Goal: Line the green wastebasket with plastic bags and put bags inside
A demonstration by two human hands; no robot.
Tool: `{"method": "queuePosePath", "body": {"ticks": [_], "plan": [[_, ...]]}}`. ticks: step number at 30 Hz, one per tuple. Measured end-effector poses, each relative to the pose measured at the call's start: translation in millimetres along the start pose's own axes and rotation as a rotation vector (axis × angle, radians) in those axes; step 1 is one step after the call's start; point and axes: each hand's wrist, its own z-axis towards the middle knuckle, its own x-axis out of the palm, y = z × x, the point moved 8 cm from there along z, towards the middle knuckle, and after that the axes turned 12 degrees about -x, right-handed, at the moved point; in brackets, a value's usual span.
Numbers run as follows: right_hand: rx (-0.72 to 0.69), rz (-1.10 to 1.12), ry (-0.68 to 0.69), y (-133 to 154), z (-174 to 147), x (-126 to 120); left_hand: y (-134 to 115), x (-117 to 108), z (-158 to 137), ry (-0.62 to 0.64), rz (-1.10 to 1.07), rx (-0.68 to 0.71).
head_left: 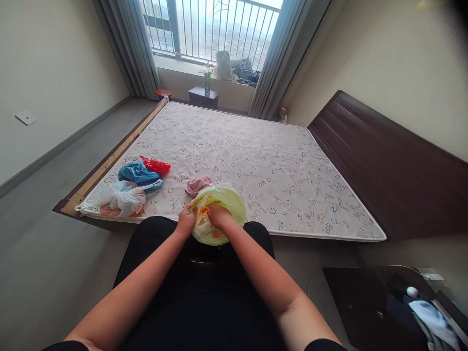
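Between my knees sits a round lime-green bin [239, 208], its mouth facing up toward me. A thin whitish plastic bag [202, 225] with orange print lies inside it and along its left rim. My left hand [186, 221] is closed at that left edge, gripping the bag against the rim. Reaching into the mouth, my right hand [218, 215] has its fingers curled on the bag, with the fingertips partly hidden. A crumpled pink cloth [198, 185] rests on the mattress [237, 146] just beyond the bin.
To the left on the mattress lie a white plastic bag [126, 199], a blue bag [136, 172] and a red bag [156, 165]. A dark headboard [380, 161] stands at the right. On the floor at lower right is a dark board [351, 302].
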Motion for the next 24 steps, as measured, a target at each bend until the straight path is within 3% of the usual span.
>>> {"method": "queuePosePath", "body": {"ticks": [5, 8, 15, 20, 24], "plan": [[0.059, -0.218, 0.278, -42.3, -16.7, 61.0, -3.3, -5.7, -3.6, -0.029, -0.005, 0.077], [0.103, -0.369, 0.437, -61.3, -24.6, 76.2, -1.4, -5.8, -0.1, 0.005, 0.03, 0.12], [0.058, -0.229, 0.184, -35.5, 6.6, 56.3, 15.7, -14.9, 17.1, -0.025, -0.078, 0.024], [-0.025, -0.143, 0.302, -21.6, -1.2, 93.8, 8.2, -14.0, 11.0, -0.029, -0.074, 0.068], [0.053, -0.126, 0.36, -36.7, -11.2, 102.0, 5.7, -17.0, 7.2, -0.02, -0.041, 0.066]]}}
